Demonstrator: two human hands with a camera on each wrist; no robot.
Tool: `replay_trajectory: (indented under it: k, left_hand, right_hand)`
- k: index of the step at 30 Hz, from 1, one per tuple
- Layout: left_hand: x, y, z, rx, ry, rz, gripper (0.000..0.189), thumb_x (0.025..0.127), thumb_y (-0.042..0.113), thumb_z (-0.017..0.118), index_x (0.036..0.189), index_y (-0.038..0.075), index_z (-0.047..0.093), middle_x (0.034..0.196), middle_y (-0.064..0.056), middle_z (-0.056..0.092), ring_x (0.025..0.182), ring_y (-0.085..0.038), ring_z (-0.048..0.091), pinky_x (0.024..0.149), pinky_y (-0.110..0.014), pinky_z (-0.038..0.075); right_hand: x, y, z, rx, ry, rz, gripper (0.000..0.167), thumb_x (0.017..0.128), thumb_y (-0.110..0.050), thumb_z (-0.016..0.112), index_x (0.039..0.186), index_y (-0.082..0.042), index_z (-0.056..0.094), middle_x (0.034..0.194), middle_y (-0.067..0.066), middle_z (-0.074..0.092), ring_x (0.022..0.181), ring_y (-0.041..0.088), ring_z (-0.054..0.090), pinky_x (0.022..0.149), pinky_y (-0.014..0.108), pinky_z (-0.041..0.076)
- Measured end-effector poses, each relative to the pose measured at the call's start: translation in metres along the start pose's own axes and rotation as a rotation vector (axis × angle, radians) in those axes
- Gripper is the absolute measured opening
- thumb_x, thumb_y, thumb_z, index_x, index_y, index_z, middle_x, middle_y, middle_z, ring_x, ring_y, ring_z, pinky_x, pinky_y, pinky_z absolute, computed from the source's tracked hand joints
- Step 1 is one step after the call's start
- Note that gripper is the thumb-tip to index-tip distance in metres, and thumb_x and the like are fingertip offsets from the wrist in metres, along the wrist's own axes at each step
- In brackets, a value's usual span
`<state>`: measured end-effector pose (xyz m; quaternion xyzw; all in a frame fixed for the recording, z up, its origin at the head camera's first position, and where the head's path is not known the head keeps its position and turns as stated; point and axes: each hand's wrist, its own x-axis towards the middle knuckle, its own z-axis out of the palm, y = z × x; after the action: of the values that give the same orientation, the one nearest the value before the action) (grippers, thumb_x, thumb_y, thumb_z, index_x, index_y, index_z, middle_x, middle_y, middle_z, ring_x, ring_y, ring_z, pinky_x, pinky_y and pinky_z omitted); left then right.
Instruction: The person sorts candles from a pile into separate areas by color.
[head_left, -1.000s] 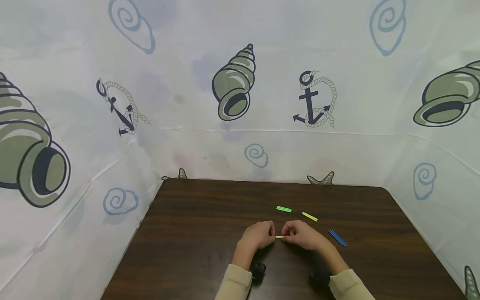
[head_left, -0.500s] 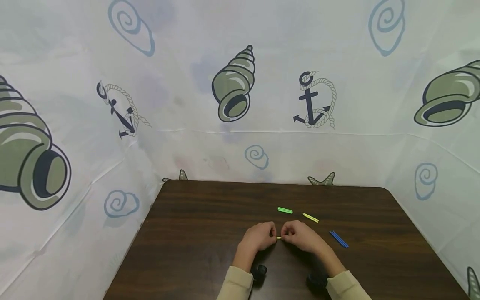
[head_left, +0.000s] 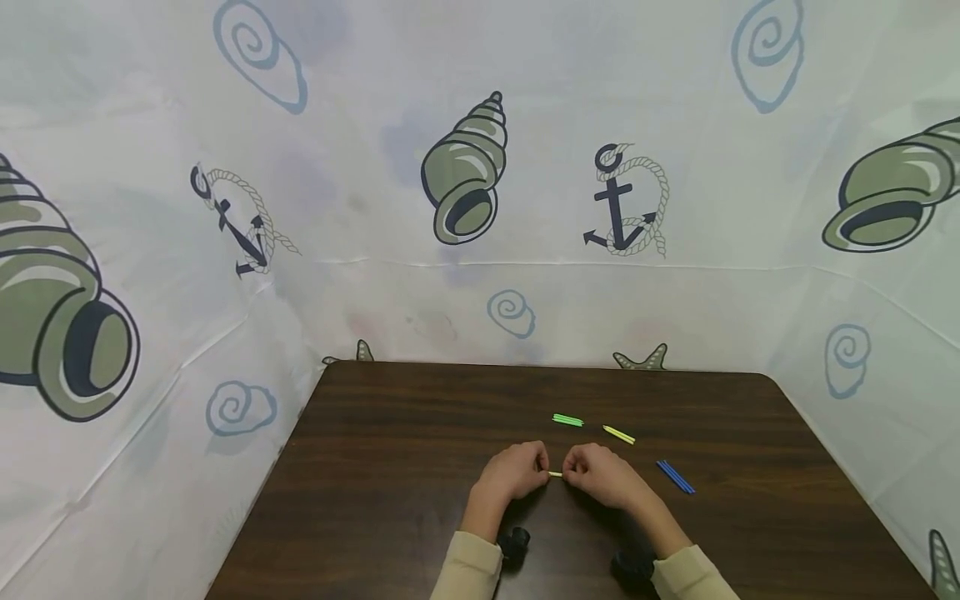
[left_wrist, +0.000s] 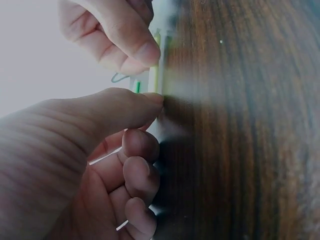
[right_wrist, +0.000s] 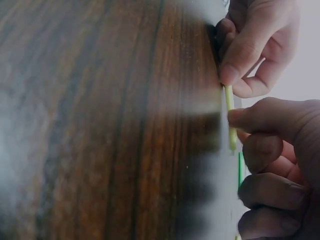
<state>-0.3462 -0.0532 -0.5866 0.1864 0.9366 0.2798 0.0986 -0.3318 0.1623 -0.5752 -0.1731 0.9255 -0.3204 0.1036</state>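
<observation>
Between my two hands lies a thin, short yellow stick (head_left: 556, 474), low over the dark wooden table (head_left: 390, 475). My left hand (head_left: 513, 471) pinches one end between thumb and forefinger, its other fingers curled. The other end is pinched by my right hand (head_left: 600, 475); in the right wrist view a bit of the yellow stick (right_wrist: 232, 140) pokes out past that thumb. The left wrist view shows the bare middle of the stick (left_wrist: 154, 77) between both thumbs. Whether the stick touches the table cannot be told.
Beyond my hands lie a small group of green sticks (head_left: 567, 420) and a pair of yellow sticks (head_left: 618, 434). Blue sticks (head_left: 676, 477) lie to the right of my right hand. Printed white cloth (head_left: 420, 308) stands behind the table.
The visible gap between my hands narrowed slightly, then widened a little again. Both hands keep their pinch on the yellow stick; the other sticks stay where they were.
</observation>
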Motion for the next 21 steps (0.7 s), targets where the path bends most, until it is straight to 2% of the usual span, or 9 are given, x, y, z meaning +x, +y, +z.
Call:
replay_trajectory:
  k: [3,5,10,13,18,21]
  left_hand:
    - [0.0,0.0,0.0,-0.013,-0.006,-0.005,0.012,0.098,0.021,0.076,0.094,0.024,0.065,0.079,0.008,0.06,0.066,-0.012,0.054,0.064,-0.033,0.046]
    - [-0.005,0.007,-0.005,-0.033,-0.009,-0.015,0.013,0.098,0.021,0.077,0.094,0.022,0.065,0.079,0.007,0.061,0.066,-0.013,0.055,0.065,-0.034,0.046]
    - [-0.011,0.011,-0.011,-0.043,-0.005,-0.014,0.01,0.099,0.02,0.078,0.099,0.02,0.068,0.079,0.007,0.06,0.067,-0.01,0.054,0.066,-0.032,0.046]
    - [-0.013,0.011,-0.011,-0.055,0.001,0.002,0.013,0.099,0.02,0.079,0.109,0.019,0.07,0.081,0.008,0.061,0.069,-0.009,0.054,0.067,-0.03,0.046]
    - [-0.015,0.011,-0.01,-0.061,0.007,0.018,0.036,0.099,0.021,0.079,0.134,0.02,0.069,0.084,0.008,0.061,0.072,-0.008,0.054,0.068,-0.03,0.047]
    - [-0.014,0.011,-0.009,-0.043,0.012,0.024,0.041,0.099,0.022,0.079,0.139,0.02,0.068,0.085,0.008,0.062,0.073,-0.008,0.054,0.07,-0.031,0.047]
  right_hand:
    - [-0.002,0.002,-0.002,0.007,0.047,0.024,0.006,0.103,-0.019,0.072,0.097,-0.02,0.073,0.075,-0.005,0.058,0.061,0.009,0.049,0.057,0.027,0.039]
    - [-0.003,0.003,-0.005,0.019,0.084,0.039,0.006,0.103,-0.019,0.072,0.097,-0.021,0.073,0.074,-0.005,0.057,0.06,0.009,0.047,0.056,0.026,0.038]
    - [-0.005,0.009,-0.016,0.035,0.127,0.045,0.004,0.103,-0.019,0.072,0.099,-0.019,0.074,0.072,-0.004,0.054,0.059,0.009,0.045,0.056,0.026,0.037]
    - [-0.006,0.015,-0.022,0.046,0.131,0.057,0.006,0.104,-0.021,0.071,0.101,-0.016,0.075,0.072,-0.004,0.053,0.059,0.01,0.045,0.056,0.027,0.037]
    - [-0.006,0.027,-0.033,0.09,0.124,0.087,0.012,0.106,-0.021,0.068,0.105,-0.012,0.076,0.072,-0.003,0.052,0.061,0.011,0.045,0.057,0.028,0.039]
    - [-0.005,0.034,-0.04,0.101,0.139,0.103,0.012,0.106,-0.019,0.068,0.105,-0.01,0.076,0.075,-0.002,0.052,0.064,0.012,0.046,0.059,0.029,0.039]
